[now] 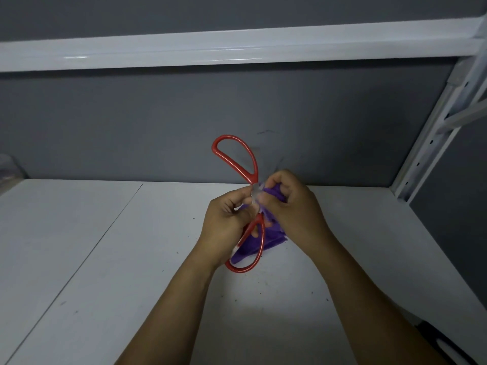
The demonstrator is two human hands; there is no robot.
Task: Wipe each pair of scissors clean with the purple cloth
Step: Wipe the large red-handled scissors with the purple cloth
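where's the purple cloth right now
Head view, centre: the purple cloth is bunched in the right hand, against the red scissors the left hand holds above the shelf.

A pair of scissors (253,176) with glossy red loop handles is held in the air above a white shelf (131,246), opened wide. One large loop points up and away, the other hangs down toward the viewer. The left hand (224,227) pinches them near the pivot, which is blurred; the blades cannot be made out. A purple cloth (274,239) is bunched in the right hand (295,204), pressed against the scissors at the pivot. Its loose folds hang down behind the lower loop.
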